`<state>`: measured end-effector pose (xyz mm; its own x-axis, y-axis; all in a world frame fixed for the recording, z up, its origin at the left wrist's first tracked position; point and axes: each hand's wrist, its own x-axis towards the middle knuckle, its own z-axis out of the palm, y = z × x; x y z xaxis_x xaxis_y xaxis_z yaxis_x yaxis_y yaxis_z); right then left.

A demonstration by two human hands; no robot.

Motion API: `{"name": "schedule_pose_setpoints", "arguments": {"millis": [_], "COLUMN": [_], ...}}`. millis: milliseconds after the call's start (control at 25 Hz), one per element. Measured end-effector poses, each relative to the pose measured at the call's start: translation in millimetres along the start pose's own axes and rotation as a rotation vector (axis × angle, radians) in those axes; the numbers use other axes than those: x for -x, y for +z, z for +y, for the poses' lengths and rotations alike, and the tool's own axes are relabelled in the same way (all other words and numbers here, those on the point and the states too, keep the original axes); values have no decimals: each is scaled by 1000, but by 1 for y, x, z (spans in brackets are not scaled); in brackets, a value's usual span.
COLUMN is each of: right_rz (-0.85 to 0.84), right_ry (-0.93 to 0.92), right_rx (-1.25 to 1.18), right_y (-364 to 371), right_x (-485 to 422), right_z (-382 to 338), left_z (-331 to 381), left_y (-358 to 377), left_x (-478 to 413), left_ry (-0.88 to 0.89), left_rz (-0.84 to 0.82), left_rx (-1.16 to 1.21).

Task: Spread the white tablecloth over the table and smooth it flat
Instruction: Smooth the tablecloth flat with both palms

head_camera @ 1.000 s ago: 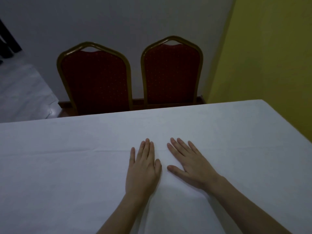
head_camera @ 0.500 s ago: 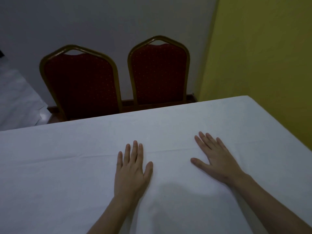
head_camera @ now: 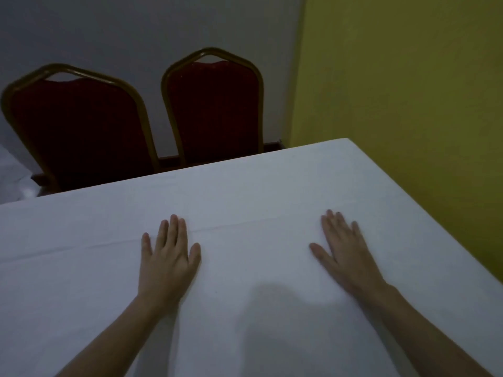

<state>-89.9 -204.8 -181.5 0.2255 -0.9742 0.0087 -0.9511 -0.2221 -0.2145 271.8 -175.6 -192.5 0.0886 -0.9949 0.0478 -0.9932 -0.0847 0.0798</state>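
Your white tablecloth (head_camera: 258,191) covers the whole worktop in view, reaching its far edge and dropping over the right-hand edge beside the yellow wall (head_camera: 408,91). It lies mostly flat, with one long fold crease (head_camera: 95,244) running across it from the left side toward the right, and a soft shadow falling on the near part between your forearms. Beyond the far edge stand two red chairs with gold frames, the left chair (head_camera: 79,126) and the right chair (head_camera: 215,110) side by side against the grey wall (head_camera: 136,28). Your left hand (head_camera: 167,257) rests palm down on the cloth, its fingers (head_camera: 174,229) held close together and straight, thumb angled out to the right, with the fingertips lying right at the crease. Your right hand (head_camera: 343,251) is also palm down on the cloth, well apart from the left and nearer the right edge, its fingers (head_camera: 333,224) slightly spread and pointing away from you, thumb stretched out to the left. The cloth lies under both palms and all the fingers; neither hand pinches or lifts any fabric.
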Motion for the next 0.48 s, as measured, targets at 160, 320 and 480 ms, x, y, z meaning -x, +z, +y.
{"name": "schedule_pose_setpoints", "arguments": {"millis": [160,320,480], "right_rz": [-87,-69,-45], "right_ry": [-206,-147,-57], "right_rx": [-45,-47,4], "right_y": [5,-1,-10], "right_x": [34,60,93], "right_z": [-44,-14,42], "left_z": [61,178,226], "left_y": [-6,6,12], "left_x": [32,79,94], "left_ry": [240,518,479], "left_rz": [-6,-13,18], "left_rx": [73,156,125]}}
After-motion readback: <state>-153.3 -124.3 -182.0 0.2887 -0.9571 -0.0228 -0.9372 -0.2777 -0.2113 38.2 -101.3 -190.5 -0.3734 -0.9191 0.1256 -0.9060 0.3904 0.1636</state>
